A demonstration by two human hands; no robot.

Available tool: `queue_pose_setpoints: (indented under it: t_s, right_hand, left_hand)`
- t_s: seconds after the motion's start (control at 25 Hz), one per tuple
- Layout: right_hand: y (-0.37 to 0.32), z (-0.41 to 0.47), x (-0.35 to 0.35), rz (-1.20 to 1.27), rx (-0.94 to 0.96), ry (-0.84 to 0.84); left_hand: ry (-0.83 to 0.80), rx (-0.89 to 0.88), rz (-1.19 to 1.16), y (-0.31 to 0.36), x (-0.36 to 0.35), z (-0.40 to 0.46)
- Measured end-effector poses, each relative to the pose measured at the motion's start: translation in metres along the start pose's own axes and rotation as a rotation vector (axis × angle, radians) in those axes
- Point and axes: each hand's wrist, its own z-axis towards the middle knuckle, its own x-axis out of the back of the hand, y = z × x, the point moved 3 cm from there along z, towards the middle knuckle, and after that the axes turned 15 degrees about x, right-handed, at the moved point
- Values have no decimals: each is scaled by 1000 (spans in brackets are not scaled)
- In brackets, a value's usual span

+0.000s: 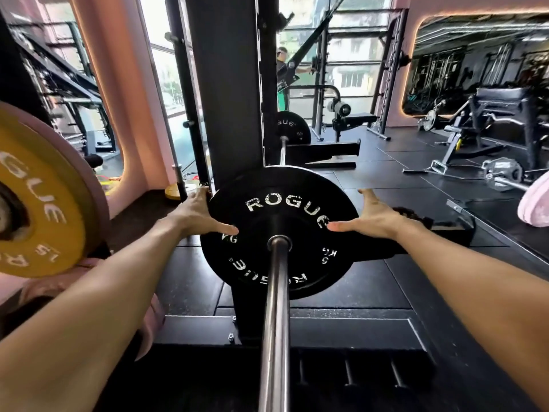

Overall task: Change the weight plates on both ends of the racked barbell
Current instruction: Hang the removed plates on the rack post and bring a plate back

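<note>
A black Rogue 5 kg plate (282,257) sits on the near sleeve of the racked barbell (274,322), whose steel end points toward me. My left hand (196,214) grips the plate's left rim, thumb on its face and fingers wrapped behind. Beside the right rim, my right hand (374,217) has straight fingers, and its thumb tip touches the plate's face. Another black Rogue plate (292,127) hangs on the bar's far end.
A yellow 15 kg plate (38,203) is stored at the left over a pink plate (89,185). The black rack upright (228,99) stands right behind the plate. A pink plate edge (534,203) shows far right. Benches and a floor barbell (502,173) are beyond, and a person stands at the back.
</note>
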Motion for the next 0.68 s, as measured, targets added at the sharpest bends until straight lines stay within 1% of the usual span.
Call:
queue_pose_setpoints:
  t_s: [0.08,0.2,0.28,0.36,0.44,0.52,0.6,0.68]
  right_hand:
    - [14,22,-16,-10,-14,36]
    - [30,64,-43,-43,-12,113]
    - [41,94,-63,14,16,224]
    - [53,107,-76,90,63,373]
    - [52,108,-79,102,82,477]
    - [57,109,-78,114,56,461]
    - [59,107,-77,148,44,448]
    - [60,101,-78,176,49,473]
  left_hand:
    - [48,12,13,-4,-22,27]
    - [84,26,-106,-10,-45,69]
    - [131,-28,-241,-14,-60,91]
    - [220,-102,-401,-14,-74,99]
    - [308,-151,-463,-11,-80,105]
    - [338,-161,-411,-6,-78,106]
    - [306,-141,-380,-5,-74,105]
    - [276,-146,-375,-5,-71,101]
